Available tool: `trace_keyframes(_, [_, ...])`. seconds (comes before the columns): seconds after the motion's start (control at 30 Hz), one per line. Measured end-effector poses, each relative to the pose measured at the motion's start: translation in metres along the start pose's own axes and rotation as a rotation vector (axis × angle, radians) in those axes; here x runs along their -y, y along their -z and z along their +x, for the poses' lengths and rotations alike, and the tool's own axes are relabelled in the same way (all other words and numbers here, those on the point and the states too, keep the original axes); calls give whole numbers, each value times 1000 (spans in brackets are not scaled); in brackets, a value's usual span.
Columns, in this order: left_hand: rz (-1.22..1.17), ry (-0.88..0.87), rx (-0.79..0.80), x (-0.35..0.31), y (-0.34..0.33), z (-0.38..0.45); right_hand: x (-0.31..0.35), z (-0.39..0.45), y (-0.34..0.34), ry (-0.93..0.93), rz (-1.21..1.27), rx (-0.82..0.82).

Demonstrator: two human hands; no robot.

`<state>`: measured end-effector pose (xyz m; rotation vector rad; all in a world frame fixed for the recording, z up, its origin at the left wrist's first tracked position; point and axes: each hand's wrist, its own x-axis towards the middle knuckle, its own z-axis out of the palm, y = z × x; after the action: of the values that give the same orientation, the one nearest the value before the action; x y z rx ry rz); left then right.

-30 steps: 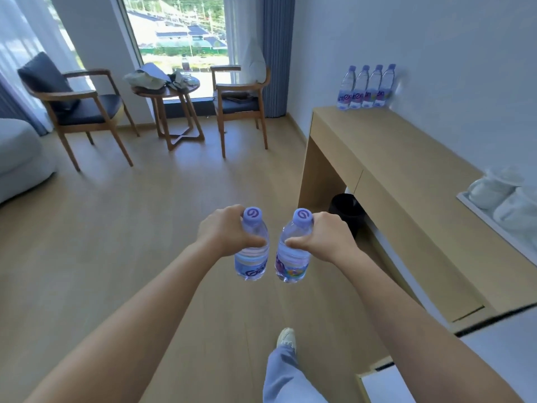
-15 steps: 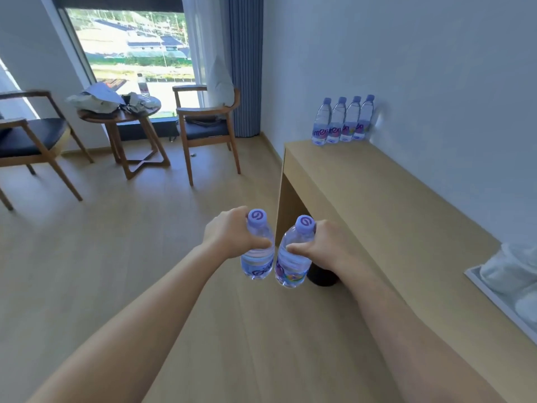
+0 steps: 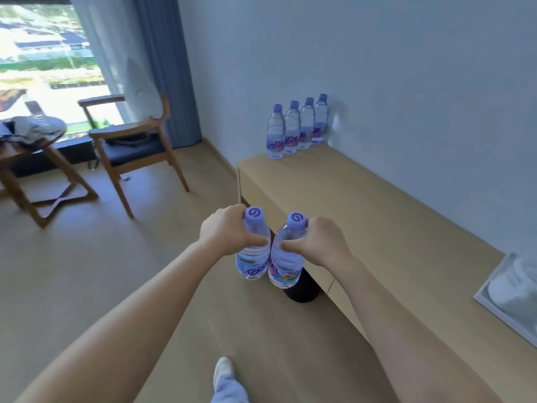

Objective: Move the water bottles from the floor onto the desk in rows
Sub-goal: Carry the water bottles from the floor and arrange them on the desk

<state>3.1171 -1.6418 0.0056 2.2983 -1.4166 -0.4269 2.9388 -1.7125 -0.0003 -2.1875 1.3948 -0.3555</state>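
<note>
Left hand [image 3: 225,229] grips the neck of one water bottle [image 3: 252,258]; right hand [image 3: 318,241] grips a second bottle [image 3: 284,264]. Both are upright, side by side, in the air off the desk's [image 3: 363,216] front edge. Fingers wrap behind the necks, mostly hidden. Row of four bottles [image 3: 296,128] stands at the desk's far end by the wall. A dark bin [image 3: 302,289] is partly hidden behind the held bottles. White tray [image 3: 494,306] at right is cut off, contents blurred.

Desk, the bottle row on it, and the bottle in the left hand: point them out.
desk [image 3: 363,216], head view, bare top.
bottle row [image 3: 292,132], head view, second bottle's label.
left-hand bottle [image 3: 252,261], head view, lower body.
</note>
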Motion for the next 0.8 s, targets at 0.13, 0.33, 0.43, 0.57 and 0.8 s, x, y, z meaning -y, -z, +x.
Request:
trace_keyframes(0.13, [30,-117,72,-2,9,77,8,53,-2,-117,5,-60])
trace_keyframes(0.33, [39,-263,157,-12,12,175,13,119,7,-273,-12,-168])
trace_keyframes(0.43, [20,-301,229,-23,3,212,9,144,14,-352,-12,-196])
trace_keyframes(0.57, [19,-360,301,-40,-16,257,-9,175,22,-463,-16,-238])
trace_keyframes(0.8, [33,-466,356,-80,-44,318,-45,221,37,-562,-13,-260])
